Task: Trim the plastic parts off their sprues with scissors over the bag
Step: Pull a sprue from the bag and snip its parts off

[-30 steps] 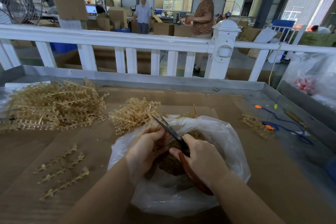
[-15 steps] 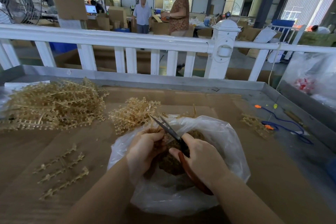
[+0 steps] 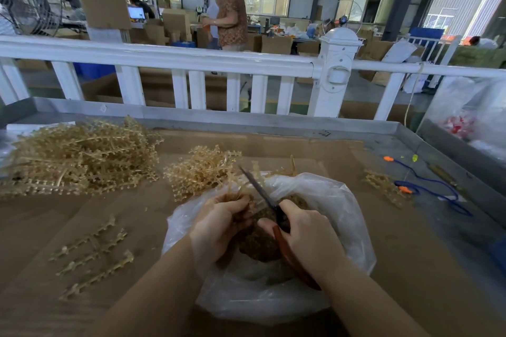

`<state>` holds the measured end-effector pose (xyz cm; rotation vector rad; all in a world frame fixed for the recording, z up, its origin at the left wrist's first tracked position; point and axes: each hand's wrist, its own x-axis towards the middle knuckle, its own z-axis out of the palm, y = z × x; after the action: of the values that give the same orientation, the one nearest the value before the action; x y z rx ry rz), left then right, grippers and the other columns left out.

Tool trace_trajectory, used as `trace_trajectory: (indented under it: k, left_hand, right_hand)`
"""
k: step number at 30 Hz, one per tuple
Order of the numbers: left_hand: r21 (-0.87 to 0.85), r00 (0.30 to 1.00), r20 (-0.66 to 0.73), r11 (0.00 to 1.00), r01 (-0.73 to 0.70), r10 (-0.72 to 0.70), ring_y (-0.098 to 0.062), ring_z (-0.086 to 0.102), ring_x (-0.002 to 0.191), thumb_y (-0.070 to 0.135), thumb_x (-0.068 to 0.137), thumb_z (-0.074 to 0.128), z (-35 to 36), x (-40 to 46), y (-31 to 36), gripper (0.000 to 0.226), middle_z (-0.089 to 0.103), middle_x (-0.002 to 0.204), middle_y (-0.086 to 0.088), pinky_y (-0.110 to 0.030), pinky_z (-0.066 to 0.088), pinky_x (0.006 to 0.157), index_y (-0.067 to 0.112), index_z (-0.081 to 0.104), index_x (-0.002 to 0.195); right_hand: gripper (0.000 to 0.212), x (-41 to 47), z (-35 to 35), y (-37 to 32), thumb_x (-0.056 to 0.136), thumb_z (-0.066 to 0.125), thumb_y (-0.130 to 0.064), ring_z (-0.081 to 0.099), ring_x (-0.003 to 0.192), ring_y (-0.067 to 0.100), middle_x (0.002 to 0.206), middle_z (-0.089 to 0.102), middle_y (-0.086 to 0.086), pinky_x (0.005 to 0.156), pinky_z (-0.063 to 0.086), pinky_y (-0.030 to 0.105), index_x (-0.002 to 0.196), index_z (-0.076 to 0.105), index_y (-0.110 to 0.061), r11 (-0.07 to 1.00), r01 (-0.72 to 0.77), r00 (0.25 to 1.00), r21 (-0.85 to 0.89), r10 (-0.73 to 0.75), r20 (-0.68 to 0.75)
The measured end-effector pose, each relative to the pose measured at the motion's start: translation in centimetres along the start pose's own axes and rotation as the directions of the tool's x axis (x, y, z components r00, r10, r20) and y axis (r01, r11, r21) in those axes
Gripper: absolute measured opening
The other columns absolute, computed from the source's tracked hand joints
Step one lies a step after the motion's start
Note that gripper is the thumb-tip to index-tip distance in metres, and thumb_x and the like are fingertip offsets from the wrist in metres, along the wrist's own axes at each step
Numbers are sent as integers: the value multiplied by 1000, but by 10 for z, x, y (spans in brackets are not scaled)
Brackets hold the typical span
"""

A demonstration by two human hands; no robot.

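Both forearms reach in from the bottom edge and meet over the open mouth of a clear plastic bag (image 3: 323, 227) that sits on the cardboard-covered table (image 3: 82, 213). The left hand (image 3: 219, 224) is curled, knuckles up, with its fingers wrapped around a tan plastic sprue (image 3: 238, 186) whose thin stems fan up and away from the fist. The right hand (image 3: 309, 238) grips the red handles of a pair of scissors (image 3: 262, 194), thumb on the near side; the dark blades point up and to the left, their tips among the sprue's stems, and they look nearly closed, though blur makes the gap hard to judge. Inside the bag, under the hands, lies a brown heap of cut parts (image 3: 260, 249), mostly hidden by the two hands. The scissors' lower handle is partly covered by the right wrist. A large pile of uncut sprues (image 3: 79, 156) sits at the table's far left, a smaller pile (image 3: 200, 169) just behind the bag, and four stripped runners (image 3: 93, 254) lie flat to the left of the left forearm. How the left fingertips pinch the sprue is hidden behind the knuckles.
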<state>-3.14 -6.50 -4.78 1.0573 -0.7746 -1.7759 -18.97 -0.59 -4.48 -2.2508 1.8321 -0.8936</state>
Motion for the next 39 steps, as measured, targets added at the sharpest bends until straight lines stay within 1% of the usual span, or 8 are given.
trace_trajectory:
  k: [3,7,12,20,24,28,35,39]
  left_hand:
    - [-23,1000,12,1000,-19,19,-13,63,58,0,85,61,0,-1,0,7,65,70,-6,-21,53,52,4,63,91]
    - [-48,999,27,998,-30,31,-12,63,57,0,85,61,0,-3,0,6,66,63,-4,-22,56,55,6,64,84]
    - [-81,999,16,996,-36,37,-11,62,53,-1,86,60,0,-5,0,7,64,59,-4,-22,57,57,5,62,85]
    - [-7,996,40,997,-77,77,-9,64,57,-4,86,60,2,-6,-5,6,66,62,-3,-19,55,58,2,61,87]
    - [-19,996,45,997,-79,80,-11,65,59,-5,84,61,1,-7,-5,7,66,64,-4,-20,56,61,2,61,87]
    - [-47,996,57,996,-71,74,-13,67,62,-6,83,61,1,-9,-4,8,68,68,-7,-21,57,61,2,62,84]
    - [-65,996,44,995,-72,75,-15,65,68,-7,87,57,-1,-8,-6,9,68,70,-8,-23,57,69,2,61,88]
    - [-84,995,59,993,-78,83,-14,67,66,-8,87,56,-2,-8,-6,13,69,73,-9,-24,58,69,2,62,91]
  right_hand:
    - [24,3,-4,1,88,49,-55,55,60,-3,64,55,-17,59,42,8,82,51,-32,996,-31,995,81,38,-88]
    - [24,2,-2,1,87,54,-53,52,56,-2,58,50,-16,55,38,7,74,46,-35,997,-40,993,60,47,-112]
    - [18,0,2,1,87,55,-53,49,58,-11,62,48,-23,59,36,1,83,50,-36,998,-34,995,46,38,-90]
    - [22,-2,3,2,89,59,-43,50,68,-5,82,62,-16,63,35,-3,103,63,-26,999,-40,996,9,40,-75]
    - [26,-3,5,1,90,58,-43,62,82,4,90,68,-9,74,46,9,108,62,-25,999,-43,998,-10,42,-53]
    - [26,-4,8,1,91,55,-45,63,84,8,91,67,-9,75,51,20,107,60,-26,997,-52,998,-59,50,-33]
    - [26,-8,14,1,90,52,-47,62,82,9,88,65,-8,74,51,24,105,59,-26,995,-44,998,-84,40,-42]
    - [23,-9,15,0,90,53,-46,57,72,7,81,62,-9,65,46,18,101,59,-27,993,-44,998,-112,38,-55]
